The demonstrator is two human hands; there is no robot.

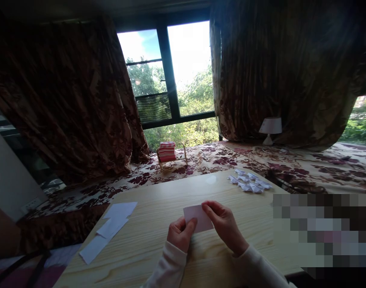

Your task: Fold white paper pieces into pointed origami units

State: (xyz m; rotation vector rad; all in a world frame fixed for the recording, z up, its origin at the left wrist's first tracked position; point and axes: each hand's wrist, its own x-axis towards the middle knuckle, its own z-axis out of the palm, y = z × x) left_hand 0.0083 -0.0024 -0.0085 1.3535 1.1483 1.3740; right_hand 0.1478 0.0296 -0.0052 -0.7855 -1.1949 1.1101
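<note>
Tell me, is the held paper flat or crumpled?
Flat: the paper shows a smooth, straight-edged face between left hand and right hand. Cannot tell whether it's doubled.

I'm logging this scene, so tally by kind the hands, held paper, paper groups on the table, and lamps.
Left hand and right hand: 2
Held paper: 1
Flat paper group (overlapping pieces not counted singly): 1
Folded paper group: 1
Lamp: 1
Total: 6

One left hand [179, 235], one right hand [224, 224], one paper [204, 222] between their fingers [213, 209]. Three flat papers [112, 226] show left of the fingers. Past them, to the right: folded papers [250, 185], too bunched to count. Far past them: one lamp [270, 126], one cloth pile [167, 153].
</note>
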